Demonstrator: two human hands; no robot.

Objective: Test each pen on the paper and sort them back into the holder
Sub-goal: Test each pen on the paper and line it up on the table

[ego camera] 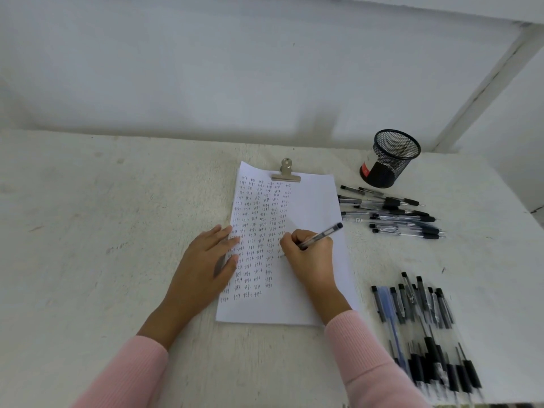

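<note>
Right hand (309,254) grips a clear black-tipped pen (322,234), testing it on the clipped white paper (318,201) while the flat left hand (206,260) steadies the sheet; next, probably the black mesh holder (388,160) far right.

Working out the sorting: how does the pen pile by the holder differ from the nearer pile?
The far pile lies crosswise, beside the holder; the near pile runs toward the person. The far pile looks smaller than the near pile. The near pile holds a blue pen; the far pile shows none. Both lie on the table, right of the paper.
</note>
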